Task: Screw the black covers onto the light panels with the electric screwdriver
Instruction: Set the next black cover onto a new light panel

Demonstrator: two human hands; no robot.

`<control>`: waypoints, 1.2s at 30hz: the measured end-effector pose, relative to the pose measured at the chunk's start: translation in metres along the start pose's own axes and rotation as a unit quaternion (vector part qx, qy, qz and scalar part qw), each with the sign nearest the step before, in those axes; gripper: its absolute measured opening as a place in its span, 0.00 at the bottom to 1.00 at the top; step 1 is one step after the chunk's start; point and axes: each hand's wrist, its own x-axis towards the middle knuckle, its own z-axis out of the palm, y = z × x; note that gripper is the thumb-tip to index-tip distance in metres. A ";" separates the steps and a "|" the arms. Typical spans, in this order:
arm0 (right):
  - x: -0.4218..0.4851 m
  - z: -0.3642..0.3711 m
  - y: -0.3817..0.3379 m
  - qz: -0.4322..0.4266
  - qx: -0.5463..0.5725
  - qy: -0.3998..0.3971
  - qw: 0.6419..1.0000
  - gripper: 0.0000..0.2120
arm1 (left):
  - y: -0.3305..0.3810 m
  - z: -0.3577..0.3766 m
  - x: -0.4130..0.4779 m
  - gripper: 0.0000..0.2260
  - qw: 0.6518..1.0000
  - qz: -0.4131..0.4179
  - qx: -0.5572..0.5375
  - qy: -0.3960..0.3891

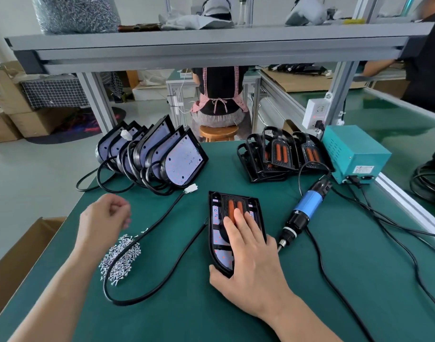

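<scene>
A light panel [217, 234] lies flat on the green mat in front of me, with a black cover [238, 202] carrying two orange strips set on top of it. My right hand [251, 262] rests flat on the cover with straight fingers, thumb at the panel's near edge. My left hand [105, 218] hovers above the mat to the left with fingers curled; whether it pinches a screw is hidden. A heap of small silver screws [120, 257] lies under it. The blue and black electric screwdriver [302, 213] lies on the mat right of the panel, untouched.
Several light panels [162, 154] with black cables lean in a row at the back left. A stack of black covers [278, 154] sits at the back right beside a teal power box [354, 154]. Cables [147, 280] loop across the mat. A cardboard box [16, 262] stands at the left.
</scene>
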 end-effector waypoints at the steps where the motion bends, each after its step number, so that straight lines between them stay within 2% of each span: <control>1: 0.000 0.000 -0.001 0.004 0.001 -0.005 1.000 0.46 | 0.016 0.010 -0.013 0.07 0.997 0.006 -0.068 -0.025; 3: 0.001 -0.001 -0.001 0.009 -0.001 -0.010 1.000 0.46 | 0.047 0.032 -0.037 0.07 0.978 0.021 -0.185 -0.095; 5: 0.001 -0.003 -0.002 0.007 -0.009 -0.013 1.000 0.46 | 0.073 0.053 -0.059 0.08 0.955 0.032 -0.252 -0.151; 7: 0.000 -0.006 -0.002 -0.003 -0.026 -0.016 1.000 0.46 | 0.090 0.071 -0.075 0.08 0.943 0.033 -0.280 -0.177; 10: 0.001 -0.012 -0.004 -0.014 -0.044 -0.014 0.999 0.43 | 0.098 0.089 -0.087 0.10 0.943 0.022 -0.284 -0.170; 13: 0.003 -0.013 -0.002 -0.020 -0.056 -0.036 0.998 0.45 | 0.097 0.096 -0.085 0.10 0.967 0.040 -0.218 -0.126; 16: 0.003 -0.012 -0.001 -0.020 -0.052 -0.035 0.998 0.46 | 0.096 0.093 -0.078 0.09 0.982 0.116 -0.100 -0.110; 20: 0.003 -0.009 -0.001 -0.014 -0.056 -0.041 0.998 0.46 | 0.102 0.091 -0.066 0.08 0.958 0.229 0.027 -0.170; 22: 0.003 -0.009 0.000 -0.014 -0.056 -0.038 0.998 0.46 | 0.108 0.092 -0.059 0.06 0.944 0.260 0.057 -0.196; 26: 0.004 -0.010 0.001 -0.019 -0.055 -0.044 0.997 0.47 | 0.123 0.096 -0.048 0.02 0.933 0.236 0.094 -0.253; 31: 0.004 -0.012 0.003 -0.027 -0.061 -0.059 0.996 0.47 | 0.146 0.093 -0.033 0.04 0.884 0.256 0.192 -0.342; 36: 0.006 -0.016 0.006 -0.039 -0.059 -0.079 0.994 0.46 | 0.150 0.094 -0.033 0.05 0.872 0.251 0.215 -0.361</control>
